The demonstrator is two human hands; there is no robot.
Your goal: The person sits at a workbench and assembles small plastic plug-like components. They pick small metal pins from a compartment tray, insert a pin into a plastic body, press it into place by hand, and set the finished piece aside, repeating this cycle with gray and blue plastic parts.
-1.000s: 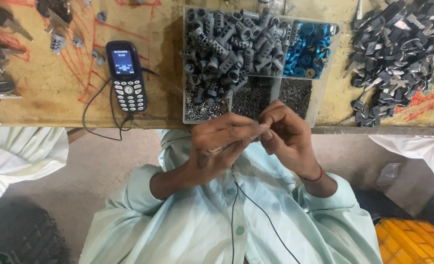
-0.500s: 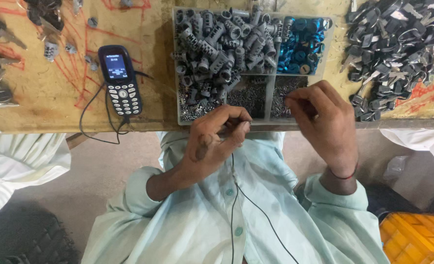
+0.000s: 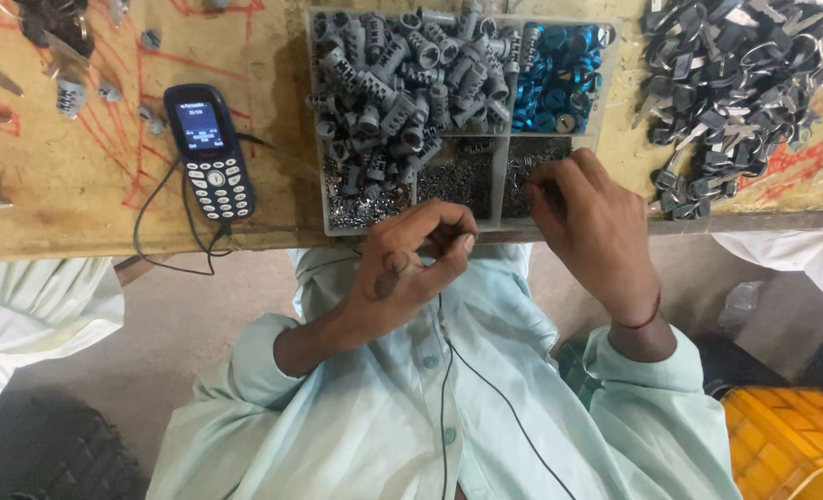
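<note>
Picking small metal bits: right hand (image 3: 589, 220) fingertips curl into the tray's (image 3: 316, 120) near-right compartment, grasp unclear. Left hand (image 3: 409, 268) pinches a small part, hidden, just this side of the tray. Grey cylinders (image 3: 402, 83) lie beyond. Next probably needs a fine pinch.

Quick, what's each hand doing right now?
Left hand: fingers pinched shut, contents too small to tell.
Right hand: fingertips curled into the parts tray, grip hidden.
</note>
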